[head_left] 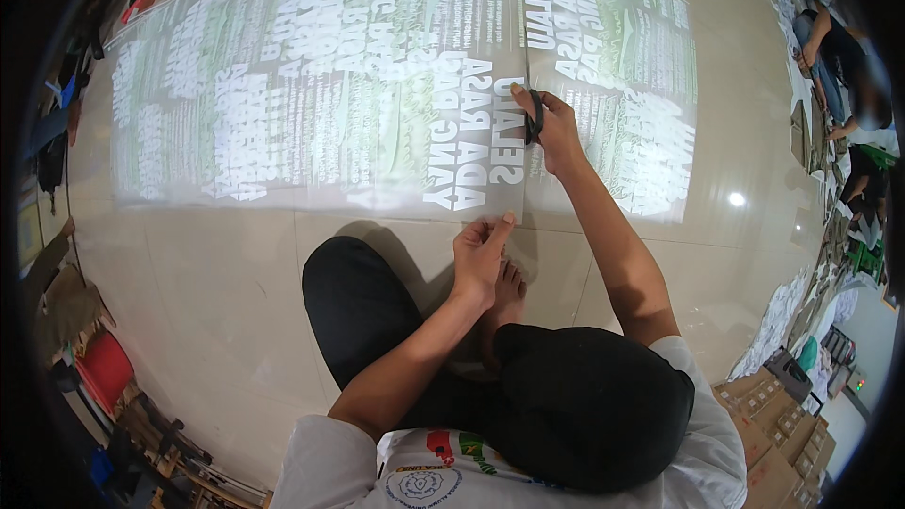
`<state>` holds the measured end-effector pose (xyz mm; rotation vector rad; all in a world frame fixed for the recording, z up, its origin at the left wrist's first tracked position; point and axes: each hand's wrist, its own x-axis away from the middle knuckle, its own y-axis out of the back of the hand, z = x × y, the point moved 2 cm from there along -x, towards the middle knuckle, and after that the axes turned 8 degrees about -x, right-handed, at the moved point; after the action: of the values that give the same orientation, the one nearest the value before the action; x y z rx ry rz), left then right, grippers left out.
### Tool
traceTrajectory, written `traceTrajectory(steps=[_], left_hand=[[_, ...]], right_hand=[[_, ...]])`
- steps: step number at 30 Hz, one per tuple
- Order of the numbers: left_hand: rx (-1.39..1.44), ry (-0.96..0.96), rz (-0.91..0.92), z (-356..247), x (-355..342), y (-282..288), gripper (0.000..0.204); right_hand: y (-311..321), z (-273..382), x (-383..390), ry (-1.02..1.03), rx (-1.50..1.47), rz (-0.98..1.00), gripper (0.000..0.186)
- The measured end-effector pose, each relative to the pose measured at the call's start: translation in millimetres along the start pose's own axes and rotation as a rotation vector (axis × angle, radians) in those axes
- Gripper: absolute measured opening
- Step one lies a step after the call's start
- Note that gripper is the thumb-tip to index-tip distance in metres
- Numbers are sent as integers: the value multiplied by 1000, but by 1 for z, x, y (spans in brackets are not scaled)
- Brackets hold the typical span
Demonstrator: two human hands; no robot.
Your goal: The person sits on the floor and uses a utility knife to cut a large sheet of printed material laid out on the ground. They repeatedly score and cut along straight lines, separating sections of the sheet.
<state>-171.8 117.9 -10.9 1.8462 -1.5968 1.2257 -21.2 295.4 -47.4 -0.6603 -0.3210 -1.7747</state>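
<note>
Scissors (pixel 537 113), one pair, gripped by right hand (pixel 556 137); left hand (pixel 479 256) pinches one printed sheet (pixel 377 123).

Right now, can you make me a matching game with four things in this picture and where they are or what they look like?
Things:
1. scissors
2. left hand
3. printed sheet
4. cardboard boxes

Clues:
A. brown, at the lower right of the picture
B. held in the right hand
C. spread out flat on the tiled floor
D. pinching the sheet's near edge

Right pairs: 1-B, 2-D, 3-C, 4-A
</note>
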Motion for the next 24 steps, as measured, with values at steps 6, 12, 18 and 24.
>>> traceTrajectory(steps=[6, 12, 18, 24], left_hand=[[18, -4, -18, -1, 2, -4, 17], [29, -4, -4, 1, 1, -2, 19], [32, 2, -22, -2, 4, -5, 25], [33, -5, -18, 1, 4, -5, 24]], right_hand=[[-3, 6, -5, -7, 29, -27, 57], [-4, 12, -18, 14, 54, -23, 60], [-4, 17, -26, -26, 60, -18, 57], [-7, 15, -32, 3, -56, -25, 50]])
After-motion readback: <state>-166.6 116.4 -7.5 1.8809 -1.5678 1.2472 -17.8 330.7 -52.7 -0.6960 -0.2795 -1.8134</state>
